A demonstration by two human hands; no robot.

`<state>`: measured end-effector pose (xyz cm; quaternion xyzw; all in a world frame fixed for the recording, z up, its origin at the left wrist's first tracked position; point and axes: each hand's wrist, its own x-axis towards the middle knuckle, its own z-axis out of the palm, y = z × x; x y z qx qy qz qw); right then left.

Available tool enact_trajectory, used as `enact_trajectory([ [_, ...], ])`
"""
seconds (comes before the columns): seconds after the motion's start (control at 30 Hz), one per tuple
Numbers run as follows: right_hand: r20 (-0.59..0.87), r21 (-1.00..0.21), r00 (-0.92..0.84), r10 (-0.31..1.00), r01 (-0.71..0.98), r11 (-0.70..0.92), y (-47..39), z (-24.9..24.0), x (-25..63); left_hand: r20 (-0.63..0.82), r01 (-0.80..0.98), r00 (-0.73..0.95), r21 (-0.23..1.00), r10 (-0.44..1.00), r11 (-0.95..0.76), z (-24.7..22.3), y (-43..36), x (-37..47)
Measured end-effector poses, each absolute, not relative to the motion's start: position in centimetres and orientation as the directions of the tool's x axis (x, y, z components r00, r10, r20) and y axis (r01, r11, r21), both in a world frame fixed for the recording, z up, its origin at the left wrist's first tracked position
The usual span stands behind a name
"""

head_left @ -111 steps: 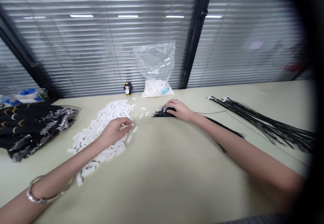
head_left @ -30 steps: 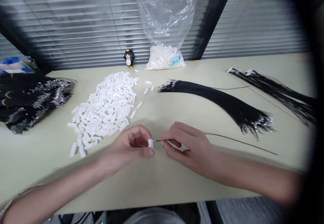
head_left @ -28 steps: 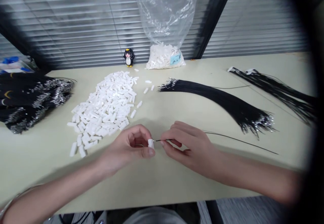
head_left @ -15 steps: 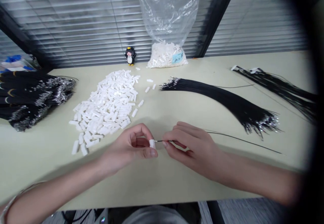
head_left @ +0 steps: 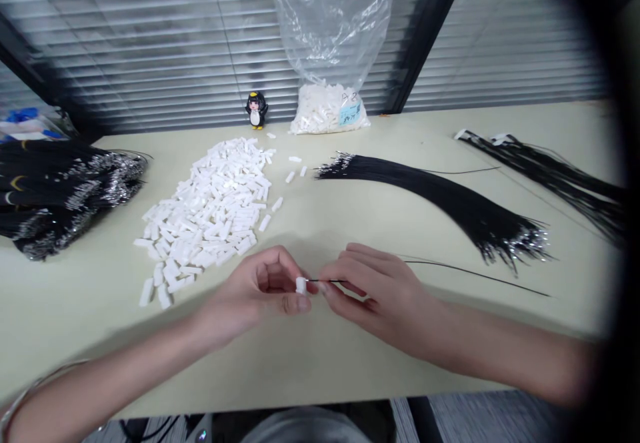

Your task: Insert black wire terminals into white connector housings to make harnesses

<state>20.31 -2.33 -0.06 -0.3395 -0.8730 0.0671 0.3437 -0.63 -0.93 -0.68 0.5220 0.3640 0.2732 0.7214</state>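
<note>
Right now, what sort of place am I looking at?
Probably a wiring assembly bench. A pile of white plastic pieces and a bundle of black wires with silvery ends lie on the table, while the left hand pinches one white piece and the right hand one wire.

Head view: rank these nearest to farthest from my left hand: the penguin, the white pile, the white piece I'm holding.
From your left hand:
1. White piece: pinched in it, touching.
2. White pile: a little farther, ahead and to the left.
3. Penguin: farthest, at the back, behind the pile.
</note>
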Motion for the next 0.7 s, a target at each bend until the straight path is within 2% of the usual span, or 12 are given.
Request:
enact_trajectory([
  [0.17,0.574,-0.316,-0.529,0.625,0.561,0.765,-2.23,-0.32,20.19,-0.263,-0.025,0.548,0.944,0.794,0.330,-0.45,-1.01,-0.54],
  [0.43,0.649,-0.197,-0.537,0.539,0.565,0.801,-2.03,-0.37,20.22,-0.288,-0.037,0.515,0.934,0.807,0.356,0.08,-0.98,-0.55],
  [0.7,0.660,-0.032,-0.601,0.451,0.577,0.816,-2.23,-0.38,20.74,-0.295,-0.015,0.540,0.933,0.788,0.359,-0.11,-0.91,-0.70],
])
